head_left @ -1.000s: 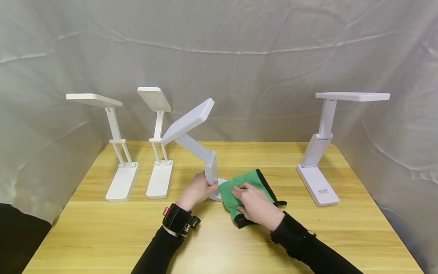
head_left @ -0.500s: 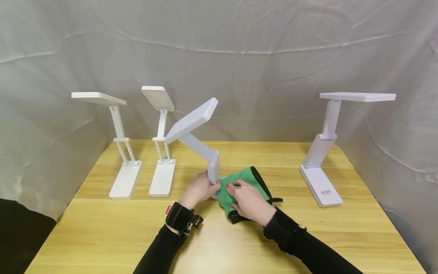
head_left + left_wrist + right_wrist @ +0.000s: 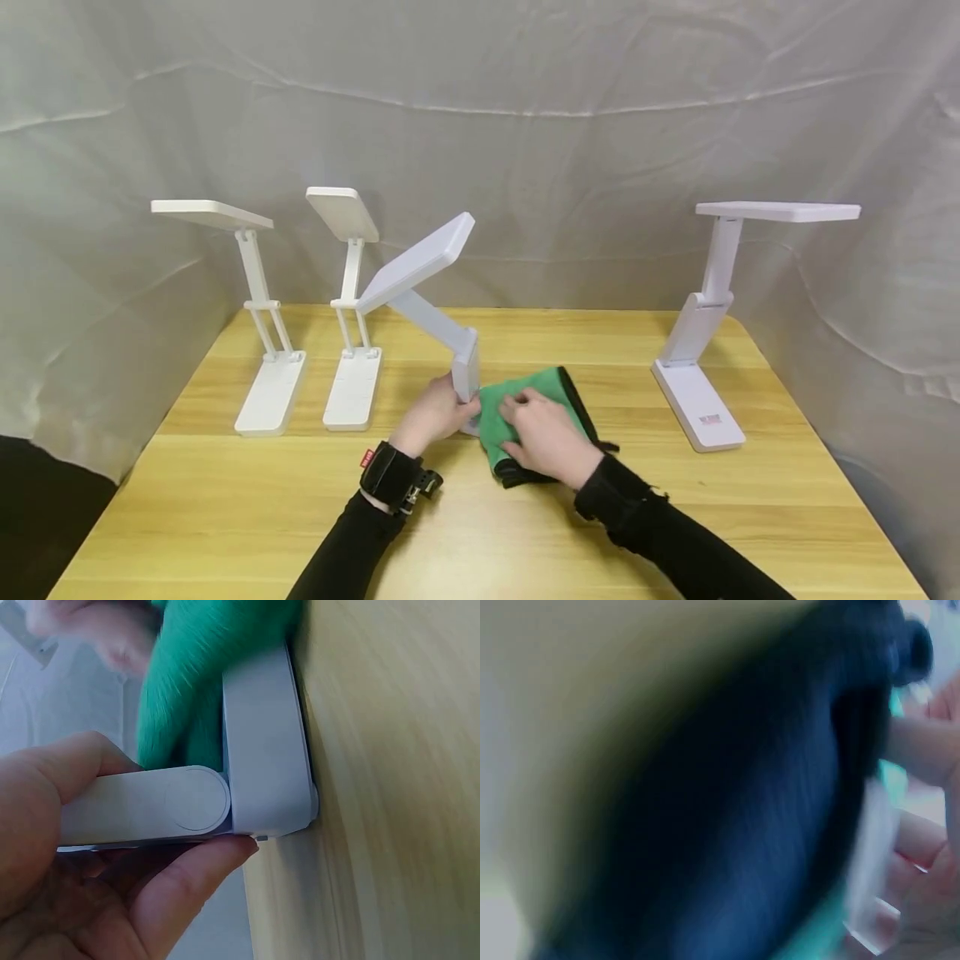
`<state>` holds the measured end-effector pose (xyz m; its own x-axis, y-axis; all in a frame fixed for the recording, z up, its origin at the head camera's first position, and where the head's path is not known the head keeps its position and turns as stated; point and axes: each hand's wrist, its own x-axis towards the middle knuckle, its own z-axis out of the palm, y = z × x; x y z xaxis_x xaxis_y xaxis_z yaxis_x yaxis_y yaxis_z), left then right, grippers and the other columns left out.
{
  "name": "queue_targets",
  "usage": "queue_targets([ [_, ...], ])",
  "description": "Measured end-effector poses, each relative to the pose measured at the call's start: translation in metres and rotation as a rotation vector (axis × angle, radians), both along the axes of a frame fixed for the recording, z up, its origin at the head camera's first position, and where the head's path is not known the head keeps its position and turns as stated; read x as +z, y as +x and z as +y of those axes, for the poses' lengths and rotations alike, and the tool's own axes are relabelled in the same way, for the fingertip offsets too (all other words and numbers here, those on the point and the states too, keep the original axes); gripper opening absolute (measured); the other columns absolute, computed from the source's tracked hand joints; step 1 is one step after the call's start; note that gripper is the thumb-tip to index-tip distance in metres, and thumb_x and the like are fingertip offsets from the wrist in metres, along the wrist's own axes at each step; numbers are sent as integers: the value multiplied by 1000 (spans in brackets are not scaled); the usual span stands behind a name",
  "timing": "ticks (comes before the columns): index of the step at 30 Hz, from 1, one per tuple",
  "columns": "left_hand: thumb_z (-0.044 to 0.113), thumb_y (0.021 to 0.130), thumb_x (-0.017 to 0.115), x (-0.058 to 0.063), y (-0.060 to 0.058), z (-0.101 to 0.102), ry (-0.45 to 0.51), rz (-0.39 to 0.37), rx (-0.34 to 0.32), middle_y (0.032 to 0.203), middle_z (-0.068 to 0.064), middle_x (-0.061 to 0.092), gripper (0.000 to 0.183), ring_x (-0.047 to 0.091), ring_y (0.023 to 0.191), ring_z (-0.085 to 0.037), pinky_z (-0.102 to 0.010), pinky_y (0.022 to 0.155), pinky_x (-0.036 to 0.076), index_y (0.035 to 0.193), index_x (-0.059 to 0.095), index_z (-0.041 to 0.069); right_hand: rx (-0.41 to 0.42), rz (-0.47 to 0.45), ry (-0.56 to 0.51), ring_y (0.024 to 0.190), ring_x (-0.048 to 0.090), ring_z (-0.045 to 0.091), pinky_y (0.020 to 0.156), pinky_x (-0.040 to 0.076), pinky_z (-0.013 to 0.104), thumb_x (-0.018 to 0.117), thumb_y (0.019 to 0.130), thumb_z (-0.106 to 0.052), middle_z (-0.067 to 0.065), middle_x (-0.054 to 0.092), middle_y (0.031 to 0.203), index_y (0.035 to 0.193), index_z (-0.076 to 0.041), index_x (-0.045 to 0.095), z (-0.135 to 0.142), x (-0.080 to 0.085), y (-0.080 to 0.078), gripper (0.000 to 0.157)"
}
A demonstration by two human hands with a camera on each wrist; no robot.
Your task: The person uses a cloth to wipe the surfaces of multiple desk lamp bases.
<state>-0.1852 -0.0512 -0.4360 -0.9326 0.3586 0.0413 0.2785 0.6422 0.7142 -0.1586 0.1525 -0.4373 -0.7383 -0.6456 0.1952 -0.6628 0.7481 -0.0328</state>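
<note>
A white folding desk lamp (image 3: pixel 420 260) stands mid-table, its head tilted and its arm bent. My left hand (image 3: pixel 433 415) grips the lower arm just above the base hinge; in the left wrist view thumb and fingers lie on either side of that arm (image 3: pixel 150 802). The lamp's base (image 3: pixel 266 742) lies along the table, partly covered by a green cloth (image 3: pixel 495 425) with black edging. Bunched under the curled fingers of my right hand (image 3: pixel 546 435), the cloth lies over the base. The right wrist view is blurred, with dark edging (image 3: pixel 742 787) filling most of it.
Two white desk lamps (image 3: pixel 272 392) (image 3: pixel 352 387) stand unfolded on the left of the wooden table (image 3: pixel 465 533). Another white lamp (image 3: pixel 697 408), with a small label on its base, stands at the right. A grey fabric backdrop (image 3: pixel 480 167) encloses the back and sides.
My right hand, with the green cloth, has shifted slightly left and up over the lamp's base since a second ago. The left hand keeps its grip on the lamp arm.
</note>
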Motion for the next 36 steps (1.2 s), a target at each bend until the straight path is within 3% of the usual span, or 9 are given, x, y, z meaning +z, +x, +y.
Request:
queue_targets([
  [3, 14, 88, 58, 0, 0, -1, -7, 11, -10, 108, -20, 63, 43, 62, 89, -26, -39, 77, 54, 126, 47, -5, 70, -2, -19, 110, 55, 27, 85, 53, 39, 78, 76, -22, 10, 65, 120, 116, -7, 67, -4, -4, 4, 44],
  [7, 14, 88, 58, -2, 0, -2, -10, 15, -6, 107, -21, 64, 43, 63, 89, -27, -39, 77, 54, 125, 48, -6, 104, -101, -113, 114, 55, 24, 85, 53, 40, 77, 75, -12, 6, 63, 123, 118, -10, 66, 20, -6, 11, 45],
  [11, 16, 87, 58, -1, 1, -2, -17, 16, 1, 109, -22, 63, 46, 62, 88, -27, -40, 78, 54, 126, 47, -7, 34, -133, -169, 109, 57, 27, 84, 53, 43, 79, 74, -23, 9, 65, 120, 115, -6, 67, 41, -4, 10, 46],
  [15, 16, 88, 58, 1, 0, -1, -9, 5, 3, 110, -23, 63, 47, 62, 88, -27, -41, 79, 54, 127, 47, -7, -27, -105, -175, 103, 58, 31, 84, 52, 44, 81, 70, -37, 14, 67, 114, 114, -2, 67, 36, 0, 0, 58],
  [21, 13, 88, 58, -1, 1, 0, 24, 12, 18, 114, -25, 61, 46, 62, 98, -32, -44, 83, 53, 127, 46, -9, 125, -104, -146, 115, 52, 32, 92, 48, 43, 72, 82, -32, 18, 61, 123, 122, -1, 61, 7, -6, -12, 51],
  [27, 11, 87, 57, -1, 4, 2, 28, 21, 20, 110, -24, 63, 43, 62, 95, -31, -42, 81, 54, 124, 47, -9, 216, -250, -198, 121, 50, 25, 97, 46, 42, 72, 80, -8, 8, 58, 129, 121, -7, 63, 34, -9, -2, 41],
  [30, 11, 87, 57, 0, 4, 1, 23, 10, 24, 111, -24, 62, 44, 62, 93, -30, -42, 81, 54, 125, 47, -9, 171, -290, -246, 120, 50, 25, 97, 45, 43, 73, 79, -7, 7, 58, 129, 121, -6, 63, 52, -9, 1, 43],
  [36, 13, 87, 57, 1, 2, 0, -1, 5, 34, 114, -25, 61, 46, 61, 95, -29, -42, 84, 52, 126, 47, -8, 33, -251, -245, 120, 50, 33, 97, 44, 48, 78, 76, -31, 15, 56, 131, 128, 1, 55, 60, -8, -5, 66],
])
